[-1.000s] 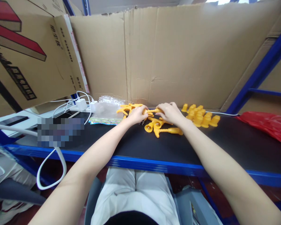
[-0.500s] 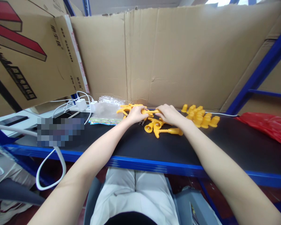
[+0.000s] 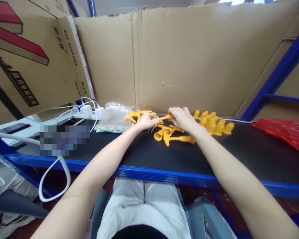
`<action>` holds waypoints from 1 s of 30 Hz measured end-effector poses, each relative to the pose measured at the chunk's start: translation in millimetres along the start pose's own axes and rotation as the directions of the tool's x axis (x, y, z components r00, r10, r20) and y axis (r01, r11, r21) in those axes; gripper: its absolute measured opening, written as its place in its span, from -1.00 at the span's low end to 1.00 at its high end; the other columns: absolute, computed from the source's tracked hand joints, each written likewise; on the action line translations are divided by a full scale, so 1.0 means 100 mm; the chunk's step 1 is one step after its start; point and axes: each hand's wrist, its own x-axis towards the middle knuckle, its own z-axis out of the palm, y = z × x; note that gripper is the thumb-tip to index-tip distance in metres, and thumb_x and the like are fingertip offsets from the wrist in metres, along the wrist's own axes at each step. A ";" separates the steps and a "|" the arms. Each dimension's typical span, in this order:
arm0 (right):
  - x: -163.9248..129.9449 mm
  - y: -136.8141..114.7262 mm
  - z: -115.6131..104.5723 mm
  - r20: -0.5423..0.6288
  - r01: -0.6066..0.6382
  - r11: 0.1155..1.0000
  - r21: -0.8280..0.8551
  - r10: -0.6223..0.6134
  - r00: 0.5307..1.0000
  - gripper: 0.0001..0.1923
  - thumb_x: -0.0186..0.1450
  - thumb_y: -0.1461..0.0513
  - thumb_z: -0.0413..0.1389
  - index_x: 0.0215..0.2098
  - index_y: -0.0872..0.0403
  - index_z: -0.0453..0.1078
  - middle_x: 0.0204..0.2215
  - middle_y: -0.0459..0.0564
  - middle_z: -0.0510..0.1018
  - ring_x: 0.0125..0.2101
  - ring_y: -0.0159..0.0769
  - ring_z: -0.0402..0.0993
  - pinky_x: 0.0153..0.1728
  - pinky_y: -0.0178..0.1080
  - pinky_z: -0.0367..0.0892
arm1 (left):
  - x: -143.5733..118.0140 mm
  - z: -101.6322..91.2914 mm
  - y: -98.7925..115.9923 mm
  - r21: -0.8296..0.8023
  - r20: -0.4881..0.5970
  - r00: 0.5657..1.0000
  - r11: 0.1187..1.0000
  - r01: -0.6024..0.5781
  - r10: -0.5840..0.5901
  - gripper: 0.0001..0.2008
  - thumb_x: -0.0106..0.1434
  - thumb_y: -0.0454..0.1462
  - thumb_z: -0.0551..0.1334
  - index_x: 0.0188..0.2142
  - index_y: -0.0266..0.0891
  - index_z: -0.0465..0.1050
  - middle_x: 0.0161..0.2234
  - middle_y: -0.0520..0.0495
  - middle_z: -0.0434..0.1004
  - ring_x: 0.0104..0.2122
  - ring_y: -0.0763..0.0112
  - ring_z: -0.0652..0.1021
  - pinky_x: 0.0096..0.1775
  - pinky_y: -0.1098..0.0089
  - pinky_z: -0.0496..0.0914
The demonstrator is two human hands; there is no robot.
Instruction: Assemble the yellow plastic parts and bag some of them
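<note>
Between my hands is a yellow plastic piece with a ribbed stem (image 3: pixel 164 118). My left hand (image 3: pixel 146 121) pinches its left end. My right hand (image 3: pixel 180 117) is wrapped round its right end and hides it. Just below lie several yellow pieces with cup-shaped ends (image 3: pixel 186 139); two cups face me and show something shiny inside. Yellow branched pieces (image 3: pixel 136 115) are heaped behind my left hand. Small curly metal bits, perhaps springs (image 3: pixel 150 130), lie near its fingers. To the right of my right hand, several yellow cups (image 3: pixel 211 127) stand in rows.
A clear plastic bag (image 3: pixel 114 119) lies left of the heap. Further left are white chargers and cables (image 3: pixel 86 111) and a blurred-out object (image 3: pixel 64 140). A red plastic bag (image 3: pixel 285 134) lies at right. Cardboard (image 3: pixel 189 59) walls the back; a blue shelf edge (image 3: pixel 164 175) runs along the front.
My right hand has shifted slightly up and its grip on the ribbed piece has changed. More of the stem shows between my hands. The other pieces lie as before.
</note>
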 end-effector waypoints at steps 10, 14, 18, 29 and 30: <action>-0.01 0.00 0.06 0.127 -0.035 0.997 0.064 0.026 0.992 -0.80 0.30 0.20 -0.04 -0.16 0.09 0.32 -0.21 0.09 0.50 -0.17 -0.13 0.34 -0.24 -0.18 0.06 | 0.02 -0.03 -0.05 0.035 -0.052 0.998 0.999 -0.018 0.020 -0.77 -0.01 -0.23 0.20 -0.39 -0.28 0.54 -0.62 0.07 0.33 -0.57 0.53 0.30 -0.47 0.46 0.16; -0.02 -0.01 -0.01 0.081 -0.036 0.999 0.032 0.033 0.996 -0.85 0.24 0.24 0.01 -0.21 0.07 0.31 -0.24 0.07 0.50 -0.19 -0.15 0.33 -0.23 -0.16 0.04 | 0.02 -0.01 -0.02 0.056 -0.040 0.999 0.998 -0.028 0.030 -0.76 -0.01 -0.21 0.20 -0.37 -0.27 0.55 -0.63 0.07 0.33 -0.58 0.51 0.31 -0.48 0.45 0.16; -0.04 0.10 -0.07 0.025 -0.089 0.996 -0.027 0.089 0.996 -0.86 0.19 0.29 0.02 -0.25 0.08 0.29 -0.28 0.08 0.48 -0.21 -0.13 0.32 -0.23 -0.15 0.03 | 0.01 -0.03 -0.04 0.067 -0.057 0.998 0.997 -0.031 0.035 -0.78 0.00 -0.23 0.20 -0.39 -0.28 0.54 -0.62 0.05 0.36 -0.57 0.50 0.33 -0.48 0.45 0.16; -0.50 1.04 -0.62 0.001 -0.886 0.447 -0.123 0.893 0.451 -0.64 0.15 0.09 0.14 -0.20 0.20 0.46 -0.26 0.31 0.50 -0.28 -0.10 0.41 -0.42 -0.19 0.16 | 0.07 -0.21 -0.33 0.100 -0.224 0.972 0.990 0.098 -0.074 -0.75 0.05 -0.21 0.14 -0.37 -0.31 0.52 -0.62 0.06 0.37 -0.57 0.48 0.33 -0.48 0.46 0.14; -0.57 1.16 -0.59 0.001 -0.905 0.391 -0.169 0.918 0.397 -0.63 0.09 0.10 0.18 -0.26 0.25 0.48 -0.31 0.37 0.50 -0.33 -0.06 0.42 -0.46 -0.18 0.15 | 0.08 -0.21 -0.35 0.099 -0.230 0.970 0.990 0.100 -0.075 -0.74 0.05 -0.22 0.13 -0.37 -0.31 0.52 -0.62 0.06 0.38 -0.56 0.48 0.34 -0.48 0.46 0.14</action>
